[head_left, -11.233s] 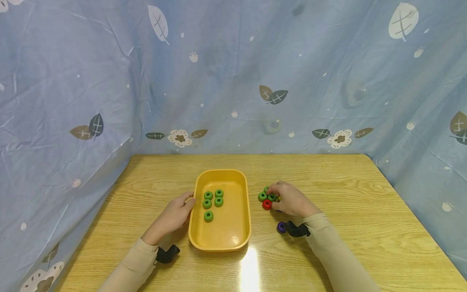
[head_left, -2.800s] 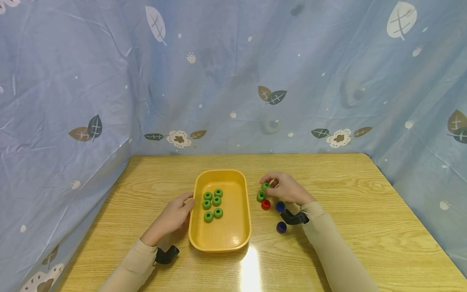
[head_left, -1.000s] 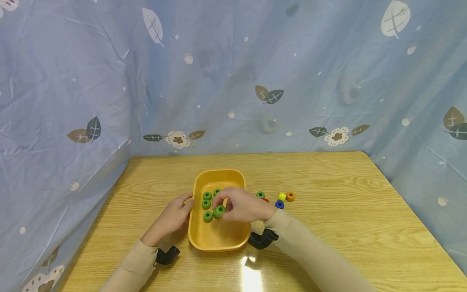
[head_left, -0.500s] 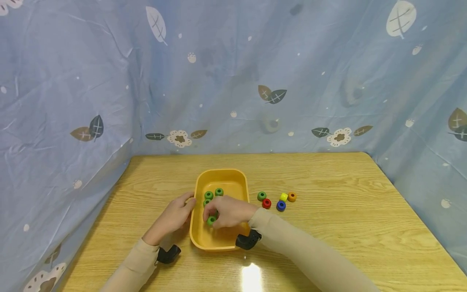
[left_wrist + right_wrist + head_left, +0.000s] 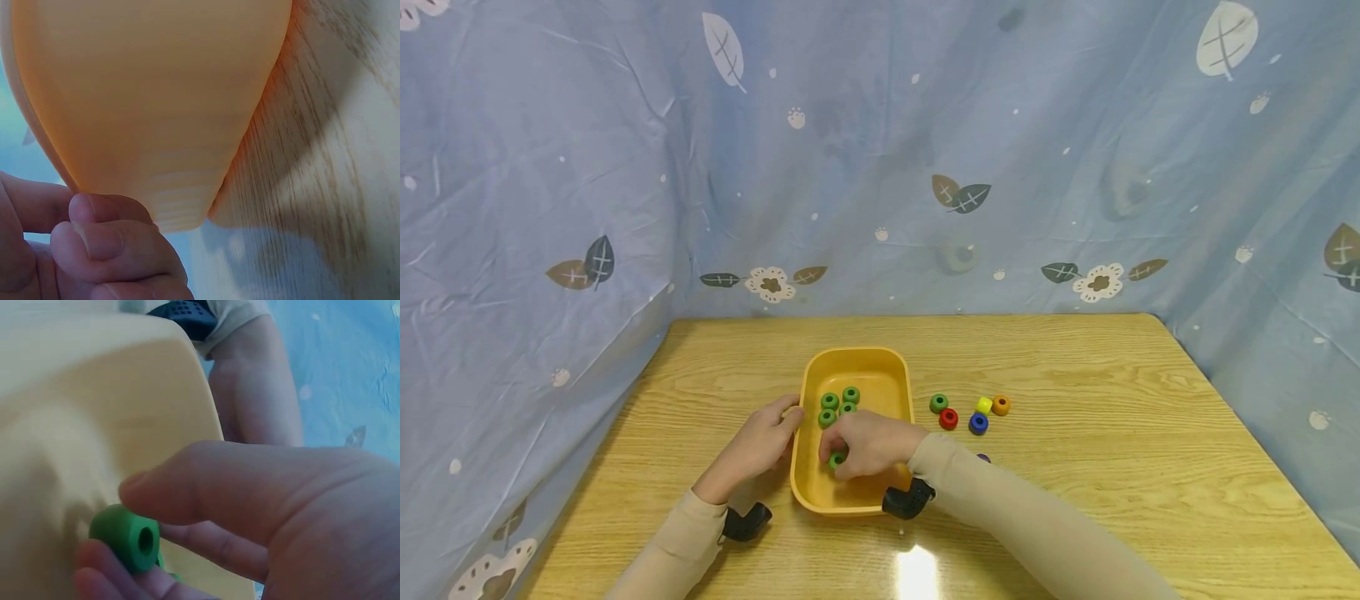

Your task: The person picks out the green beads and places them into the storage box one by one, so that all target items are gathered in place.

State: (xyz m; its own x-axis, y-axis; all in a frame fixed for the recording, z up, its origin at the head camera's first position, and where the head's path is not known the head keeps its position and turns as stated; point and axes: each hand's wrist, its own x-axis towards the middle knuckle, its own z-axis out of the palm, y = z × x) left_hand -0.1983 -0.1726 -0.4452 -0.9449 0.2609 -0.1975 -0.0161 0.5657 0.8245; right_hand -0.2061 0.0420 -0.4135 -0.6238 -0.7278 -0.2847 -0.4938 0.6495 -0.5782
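Note:
At the left side of the yellow tray [image 5: 857,492], my left hand [image 5: 762,437] pinches the rim; the left wrist view shows its thumb and curled fingers [image 5: 119,250] at the tray's edge. Inside the tray, my right hand [image 5: 872,444] holds a green bead [image 5: 128,537] with a round hole between thumb and fingertips, low over the tray floor. Several other green beads [image 5: 827,418] lie grouped in the tray's left part, some hidden behind the right hand.
Right of the tray on the wooden table [image 5: 1075,375] lie a green bead [image 5: 939,403], a red bead [image 5: 949,419], a blue bead [image 5: 978,423], a yellow cube-like bead [image 5: 983,406] and an orange bead [image 5: 1002,405]. A purple bead [image 5: 983,457] is mostly hidden by the right sleeve.
My right hand picked a green bead from the table group, carried it left into the tray and lowered it toward the near left. More green beads are in the tray. My left hand stays put.

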